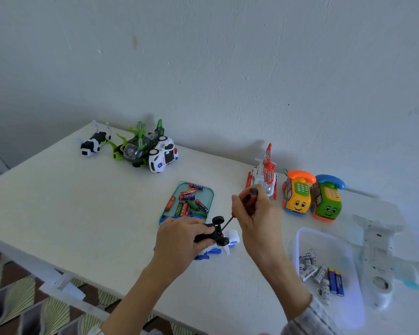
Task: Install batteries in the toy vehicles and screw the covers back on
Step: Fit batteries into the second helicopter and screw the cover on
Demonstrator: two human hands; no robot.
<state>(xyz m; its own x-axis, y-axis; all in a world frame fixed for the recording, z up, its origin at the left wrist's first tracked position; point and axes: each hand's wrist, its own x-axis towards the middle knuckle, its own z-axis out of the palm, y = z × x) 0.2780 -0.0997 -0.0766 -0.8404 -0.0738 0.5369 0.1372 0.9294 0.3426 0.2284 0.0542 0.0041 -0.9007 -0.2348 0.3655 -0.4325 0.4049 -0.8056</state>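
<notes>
My left hand grips an upturned toy vehicle with a black underside and black wheels, held just above the white table. My right hand grips a red and black screwdriver; its thin shaft slants down-left and its tip meets the toy's underside between the wheels. A white and blue toy part shows under and behind the vehicle. A teal tray with several red, green and purple batteries lies just beyond my hands.
A clear bin of white and blue batteries sits at the right, beside a white toy plane. Behind stand a red-white helicopter, a yellow phone car and a green one. Far left: robot dog, green helicopter, police car.
</notes>
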